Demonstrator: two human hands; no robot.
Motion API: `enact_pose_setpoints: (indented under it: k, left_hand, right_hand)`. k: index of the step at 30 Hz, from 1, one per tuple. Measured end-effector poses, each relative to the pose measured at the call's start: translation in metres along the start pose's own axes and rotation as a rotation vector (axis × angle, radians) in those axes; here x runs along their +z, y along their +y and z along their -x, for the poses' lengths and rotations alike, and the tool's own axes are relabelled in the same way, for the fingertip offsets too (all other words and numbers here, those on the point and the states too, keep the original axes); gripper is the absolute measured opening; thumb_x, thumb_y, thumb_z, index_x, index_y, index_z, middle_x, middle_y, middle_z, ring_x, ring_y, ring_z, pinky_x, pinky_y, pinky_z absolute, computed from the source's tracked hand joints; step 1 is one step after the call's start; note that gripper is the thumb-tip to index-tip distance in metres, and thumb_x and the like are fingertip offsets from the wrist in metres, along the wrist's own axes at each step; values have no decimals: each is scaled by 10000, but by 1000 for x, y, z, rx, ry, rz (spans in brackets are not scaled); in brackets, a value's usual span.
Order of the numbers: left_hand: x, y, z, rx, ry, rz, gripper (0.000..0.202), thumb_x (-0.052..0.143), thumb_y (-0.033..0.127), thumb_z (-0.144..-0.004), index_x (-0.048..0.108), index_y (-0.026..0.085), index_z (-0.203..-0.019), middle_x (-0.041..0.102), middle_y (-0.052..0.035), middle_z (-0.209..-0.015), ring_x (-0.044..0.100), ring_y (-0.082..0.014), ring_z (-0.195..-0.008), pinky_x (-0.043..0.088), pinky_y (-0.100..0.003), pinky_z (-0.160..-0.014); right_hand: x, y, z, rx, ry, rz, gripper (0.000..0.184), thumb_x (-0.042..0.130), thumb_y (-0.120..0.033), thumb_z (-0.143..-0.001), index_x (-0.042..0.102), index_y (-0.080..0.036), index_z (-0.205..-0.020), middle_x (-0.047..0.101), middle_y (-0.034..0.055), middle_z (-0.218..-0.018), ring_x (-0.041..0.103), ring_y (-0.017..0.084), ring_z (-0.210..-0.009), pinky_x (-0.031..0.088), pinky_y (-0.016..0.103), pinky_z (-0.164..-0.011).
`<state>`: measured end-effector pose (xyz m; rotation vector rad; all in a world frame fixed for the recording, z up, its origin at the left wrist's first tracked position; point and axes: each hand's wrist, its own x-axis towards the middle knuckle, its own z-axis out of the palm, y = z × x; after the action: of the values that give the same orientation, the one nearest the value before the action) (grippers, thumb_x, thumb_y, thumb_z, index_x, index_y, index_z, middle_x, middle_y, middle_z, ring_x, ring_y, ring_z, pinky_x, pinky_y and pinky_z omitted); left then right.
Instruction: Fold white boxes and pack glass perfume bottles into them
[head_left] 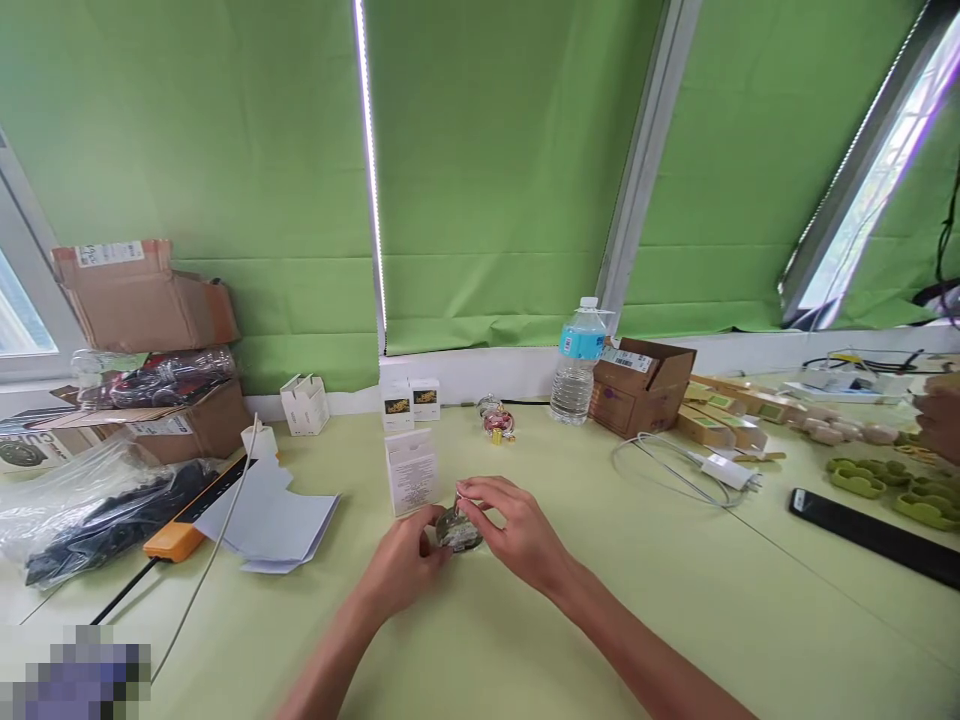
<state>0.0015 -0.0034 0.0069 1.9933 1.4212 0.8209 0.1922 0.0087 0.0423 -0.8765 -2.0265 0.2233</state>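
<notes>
A small, shiny, see-through rounded object (457,532) sits low over the table between my hands; its exact kind I cannot make out. My left hand (409,555) grips its left side between thumb and fingers. From above, the fingers of my right hand (517,525) pinch at its top, where a small upright part shows. Just behind my left hand stands a white printed box (412,471). Farther back lie a red and clear trinket (496,416) with gold-coloured bits and two small white boxes (411,402) with dark pictures.
A water bottle (577,362) and an open cardboard box (641,388) stand at the back right. A white charger (726,470) with cable and a black phone-like slab (874,532) lie right. On the left are folded papers (274,515), an orange-ended power strip (176,540) and stacked cartons (146,300).
</notes>
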Motion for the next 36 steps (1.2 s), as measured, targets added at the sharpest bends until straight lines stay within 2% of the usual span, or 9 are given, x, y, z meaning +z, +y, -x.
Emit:
enact_pose_setpoints:
  k: [11,24,32,36]
  left_hand:
    - [-1,4,1,8,-3,7,370,550,261,-763,571,272,-1132,568,25,-713,512,-138,-621,405,-239,-597]
    - [-1,2,1,13,0,12,320,551,261,-765,577,267,-1084,558,35,-709,496,-126,-611,390,-226,-584]
    - [-3,6,2,7,-2,-3,348,545,275,-769,580,256,-1114,545,31,-681,489,-133,-605,398,-232,-584]
    - [-3,8,2,15,-1,9,345,543,272,-769,585,253,-1111,554,24,-696,488,-134,-602,405,-232,-579]
  right_hand:
    - [0,-2,-1,-26,-24,36,156,521,-255,-917,662,-268,-981,710,11,-1037,631,175,-1004,517,319,-866]
    - [4,-5,-1,136,-79,-8,168,500,-316,-917,656,-272,-963,718,8,-1014,651,174,-912,532,309,-803]
    - [3,-7,-1,140,-96,-11,182,485,-327,-923,651,-253,-917,724,12,-977,657,167,-855,518,302,-786]
    - [1,-9,-1,130,-109,7,172,468,-313,-927,630,-256,-918,719,12,-990,652,181,-894,510,320,-804]
